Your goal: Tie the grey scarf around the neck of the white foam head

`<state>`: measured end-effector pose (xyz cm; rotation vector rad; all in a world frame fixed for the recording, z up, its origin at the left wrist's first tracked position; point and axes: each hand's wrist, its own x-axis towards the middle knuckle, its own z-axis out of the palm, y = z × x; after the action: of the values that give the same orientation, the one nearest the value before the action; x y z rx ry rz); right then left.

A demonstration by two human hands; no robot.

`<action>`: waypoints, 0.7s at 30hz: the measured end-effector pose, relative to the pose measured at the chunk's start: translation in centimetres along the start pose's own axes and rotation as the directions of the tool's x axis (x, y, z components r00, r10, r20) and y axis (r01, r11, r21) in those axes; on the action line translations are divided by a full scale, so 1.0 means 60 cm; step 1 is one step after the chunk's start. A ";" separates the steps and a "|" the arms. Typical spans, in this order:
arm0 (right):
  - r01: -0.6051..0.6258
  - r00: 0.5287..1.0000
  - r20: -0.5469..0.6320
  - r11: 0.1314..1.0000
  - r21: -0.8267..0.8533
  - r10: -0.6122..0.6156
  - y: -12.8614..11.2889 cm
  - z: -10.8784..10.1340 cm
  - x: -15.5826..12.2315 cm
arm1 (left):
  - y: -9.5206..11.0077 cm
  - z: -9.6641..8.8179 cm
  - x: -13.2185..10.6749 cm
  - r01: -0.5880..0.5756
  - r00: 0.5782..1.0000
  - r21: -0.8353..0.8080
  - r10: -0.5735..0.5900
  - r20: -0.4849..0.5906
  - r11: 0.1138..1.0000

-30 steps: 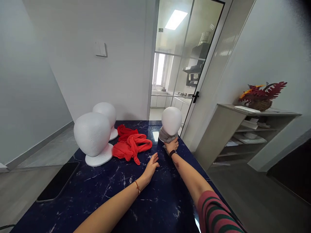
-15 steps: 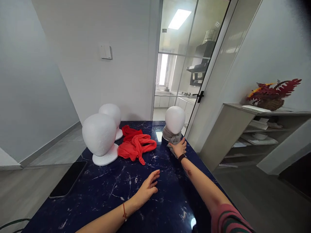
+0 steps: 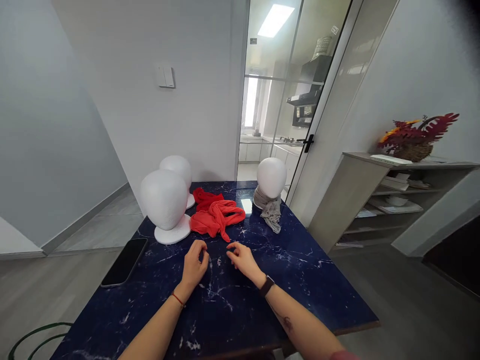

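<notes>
My left hand [image 3: 194, 265] and my right hand [image 3: 242, 258] rest side by side on the dark blue marbled table [image 3: 300, 280], fingers loosely curled, holding nothing. Just beyond them lies a crumpled red scarf [image 3: 215, 217]. At the far right of the table stands a white foam head [image 3: 271, 177] with a grey scarf [image 3: 269, 212] wrapped round its neck. Two bare white foam heads stand at the left, a near one [image 3: 165, 204] and a far one [image 3: 178, 169].
A black phone [image 3: 125, 255] lies at the table's left edge. Behind the table are a white wall and a glass door [image 3: 300, 100] to a kitchen. A grey shelf unit [image 3: 378, 200] with a basket of red leaves [image 3: 414, 137] stands at the right.
My right hand has let go of the grey scarf and drawn back to the middle of the table. My left hand has slid back beside it. The view has pulled away from the table.
</notes>
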<state>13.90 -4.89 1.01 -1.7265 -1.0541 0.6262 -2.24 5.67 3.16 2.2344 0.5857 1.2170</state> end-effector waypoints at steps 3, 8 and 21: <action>0.069 0.955 -0.280 0.993 -0.095 -0.093 0.025 -0.012 0.016 | -0.011 -0.009 0.003 0.068 0.992 0.026 -0.065 -0.110 0.997; 0.066 0.933 -0.350 0.997 -0.041 -0.077 0.054 -0.042 0.030 | -0.041 -0.015 0.010 0.342 0.876 -0.102 -0.356 -0.324 0.934; 0.099 0.952 -0.286 0.994 -0.043 -0.107 0.055 -0.033 0.028 | -0.190 -0.078 0.086 0.500 0.801 0.142 -0.394 -0.450 0.854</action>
<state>17.50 -4.85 -1.17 -1.7128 -0.9425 0.2832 -5.07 18.61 1.37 1.8573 1.4282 1.4063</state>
